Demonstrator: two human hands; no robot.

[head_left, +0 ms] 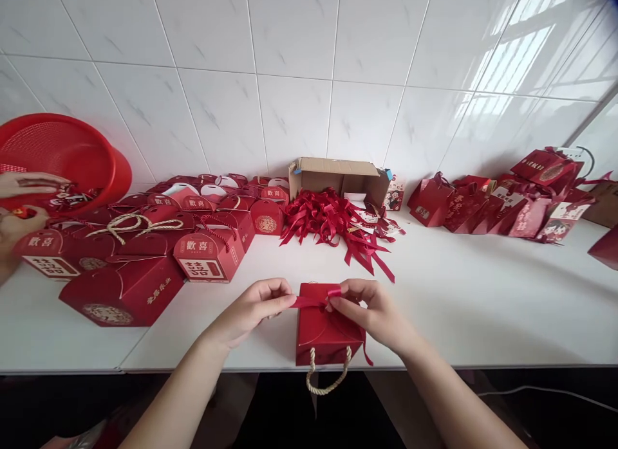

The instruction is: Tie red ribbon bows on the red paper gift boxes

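A red gift box point(328, 333) lies at the table's front edge, its cream rope handle point(327, 390) hanging over the side toward me. Across the box's upper part runs a red ribbon point(309, 302). My left hand point(258, 311) pinches one end of it between thumb and fingertips, left of the box. Over the box's right side, my right hand point(369, 307) is closed on a loop of the same ribbon. Another ribbon tail dangles at the box's right edge. Whether a knot is formed under my right thumb, I cannot tell.
Many red gift boxes point(207, 249) crowd the left side. Behind my hands, a cardboard box point(338, 169) spills a heap of red ribbons point(321, 220). More red bags point(512, 208) stand at right. Another person's hands point(24, 198) reach into a red basket point(113, 169).
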